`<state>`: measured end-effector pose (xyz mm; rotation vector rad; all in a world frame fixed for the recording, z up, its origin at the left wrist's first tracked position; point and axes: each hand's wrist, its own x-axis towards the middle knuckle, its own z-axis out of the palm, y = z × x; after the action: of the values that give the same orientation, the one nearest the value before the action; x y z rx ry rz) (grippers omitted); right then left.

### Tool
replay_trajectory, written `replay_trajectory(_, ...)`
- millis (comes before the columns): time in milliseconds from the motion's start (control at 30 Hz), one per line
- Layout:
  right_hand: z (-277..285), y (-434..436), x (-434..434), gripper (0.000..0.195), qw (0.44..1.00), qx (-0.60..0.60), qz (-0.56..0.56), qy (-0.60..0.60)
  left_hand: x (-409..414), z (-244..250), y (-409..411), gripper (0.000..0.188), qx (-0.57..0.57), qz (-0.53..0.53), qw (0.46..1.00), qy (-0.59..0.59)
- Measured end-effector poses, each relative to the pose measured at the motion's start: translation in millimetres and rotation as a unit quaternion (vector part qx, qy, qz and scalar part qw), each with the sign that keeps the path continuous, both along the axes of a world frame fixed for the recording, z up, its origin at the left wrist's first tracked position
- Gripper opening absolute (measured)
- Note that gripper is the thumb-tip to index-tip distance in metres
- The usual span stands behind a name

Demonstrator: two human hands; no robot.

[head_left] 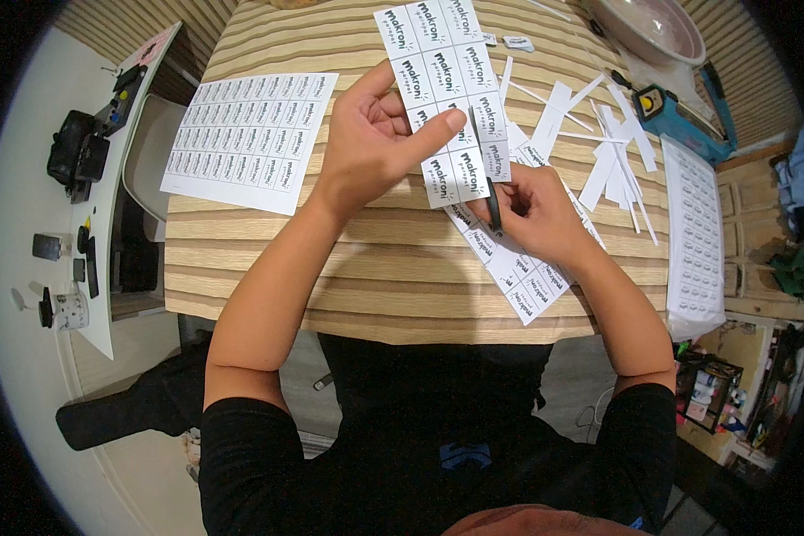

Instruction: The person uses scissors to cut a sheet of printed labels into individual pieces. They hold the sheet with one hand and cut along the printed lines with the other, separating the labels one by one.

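Note:
My left hand grips a white strip of printed labels, its thumb lying across the front. In my right hand is a pair of scissors with black handles. A blade runs up along a line between two label columns, and the right column is parted from the others at the lower end. Below my right hand, more printed label strips lie on the wood-patterned table. The fingers in the scissor loops are partly hidden.
A larger label sheet lies to the left. Paper offcuts are scattered at the right, near a teal tool and a round basin. A stack of printed sheets sits along the right edge. A white chair stands beyond the left edge.

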<state>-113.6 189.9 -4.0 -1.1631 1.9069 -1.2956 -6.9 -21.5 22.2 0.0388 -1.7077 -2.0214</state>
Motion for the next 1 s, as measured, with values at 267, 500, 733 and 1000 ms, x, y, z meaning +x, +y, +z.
replay_trajectory(267,-0.1,0.1,-0.2,0.023,1.0,0.013,0.002,0.003,-0.6,-2.3,-1.0,0.05,-0.018,0.025,0.999,0.011)
replay_trajectory(500,0.7,0.8,0.9,0.024,1.0,0.01,-0.01,-0.012,-0.1,-1.8,-0.4,0.051,-0.023,0.012,1.0,0.013)
replay_trajectory(733,1.2,1.4,-0.2,0.023,1.0,0.013,-0.003,-0.003,0.0,-0.8,-0.2,0.051,-0.029,0.005,0.999,0.014)
replay_trajectory(1000,2.4,1.1,0.4,0.021,1.0,0.005,-0.007,0.016,-0.1,-1.1,-0.4,0.05,-0.031,0.007,0.999,0.012)
